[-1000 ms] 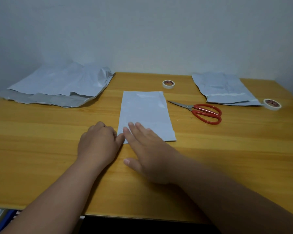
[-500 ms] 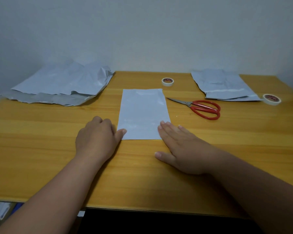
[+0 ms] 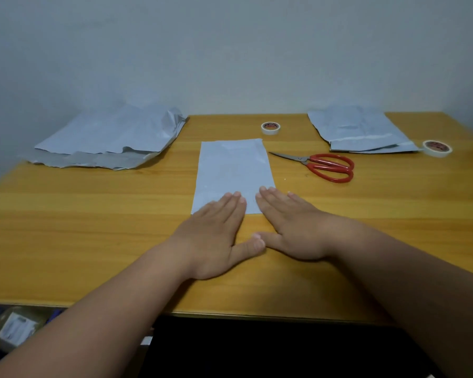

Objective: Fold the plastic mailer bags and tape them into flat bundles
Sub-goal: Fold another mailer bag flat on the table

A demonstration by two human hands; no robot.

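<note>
A folded pale grey mailer bag lies flat in the middle of the wooden table, long side pointing away from me. My left hand and my right hand lie side by side on its near edge, palms down with fingers straight. The fingertips press on the bag and the two thumbs touch on the table in front of it. A roll of tape sits just beyond the bag's far right corner. Red-handled scissors lie to the bag's right.
A loose pile of unfolded mailer bags covers the far left of the table. A smaller stack of bags lies at the far right, with a second tape roll beside it. A wall stands behind the table.
My left hand has opened from curled to flat and slid right onto the bag's near edge. My right hand has moved left from the bag's right corner to meet it.
</note>
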